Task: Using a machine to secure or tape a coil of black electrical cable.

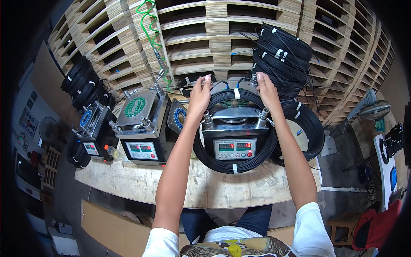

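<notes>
Both my arms reach over a polishing machine (pixel 214 143) with a lit red digital display. A ring-shaped coil of black cable (pixel 235 168), tied with white tape, loops around the machine's front and over its top. My left hand (pixel 200 96) is closed at the far left corner, its fingers around a metal clamp that they mostly hide. At the far right corner my right hand (pixel 267 92) is closed on the other far clamp (pixel 254 79). Two near metal clamps (pixel 207 117) stand untouched at the front corners. Blue-ended cables (pixel 226 85) run into the plate between my hands.
Two similar machines (pixel 139 111) (pixel 87 122) stand to the left on the wooden table (pixel 205 192), with a small bottle (pixel 112 151) between them. Black cable coils (pixel 282 60) are stacked at the back right. A green air hose (pixel 147 21) hangs before wooden pallets (pixel 222 25).
</notes>
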Demonstrator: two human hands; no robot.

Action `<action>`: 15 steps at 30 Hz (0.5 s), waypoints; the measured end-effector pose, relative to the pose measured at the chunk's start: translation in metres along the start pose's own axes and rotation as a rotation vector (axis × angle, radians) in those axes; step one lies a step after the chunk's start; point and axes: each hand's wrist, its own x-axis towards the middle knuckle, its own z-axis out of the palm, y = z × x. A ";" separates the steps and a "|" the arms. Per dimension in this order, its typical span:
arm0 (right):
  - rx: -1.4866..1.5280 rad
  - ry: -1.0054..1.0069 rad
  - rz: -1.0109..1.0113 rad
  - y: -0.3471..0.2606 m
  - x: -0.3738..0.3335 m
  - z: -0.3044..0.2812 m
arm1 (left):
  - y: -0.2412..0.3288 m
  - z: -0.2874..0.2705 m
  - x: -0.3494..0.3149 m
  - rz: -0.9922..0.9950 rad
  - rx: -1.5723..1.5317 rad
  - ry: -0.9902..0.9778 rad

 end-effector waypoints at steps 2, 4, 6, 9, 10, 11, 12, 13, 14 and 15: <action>0.015 -0.027 -0.013 -0.001 0.000 0.000 | 0.000 -0.001 0.000 -0.012 0.053 0.025; 0.019 -0.033 -0.007 -0.005 -0.001 0.001 | -0.003 -0.003 0.001 -0.014 0.061 0.040; 0.021 -0.035 0.000 -0.007 -0.002 0.001 | -0.003 -0.003 0.000 -0.015 0.067 0.051; 0.036 -0.019 0.024 -0.004 0.000 0.000 | -0.002 0.000 0.000 -0.012 0.057 0.056; 0.005 -0.007 0.013 -0.003 0.000 -0.001 | -0.002 -0.001 0.001 -0.001 0.045 0.023; -0.026 0.004 0.002 -0.001 0.000 -0.002 | -0.002 -0.001 0.002 0.011 0.033 -0.010; -0.024 0.002 0.002 -0.002 0.000 -0.001 | -0.005 -0.001 0.004 0.011 0.035 -0.008; -0.078 0.018 -0.001 -0.002 -0.001 0.000 | -0.007 0.000 0.005 0.009 0.013 -0.001; -0.132 0.035 -0.004 -0.002 -0.001 0.001 | -0.010 0.000 0.006 0.007 -0.008 0.005; -0.132 0.036 -0.004 -0.002 -0.001 0.000 | -0.010 0.000 0.006 0.007 -0.009 0.003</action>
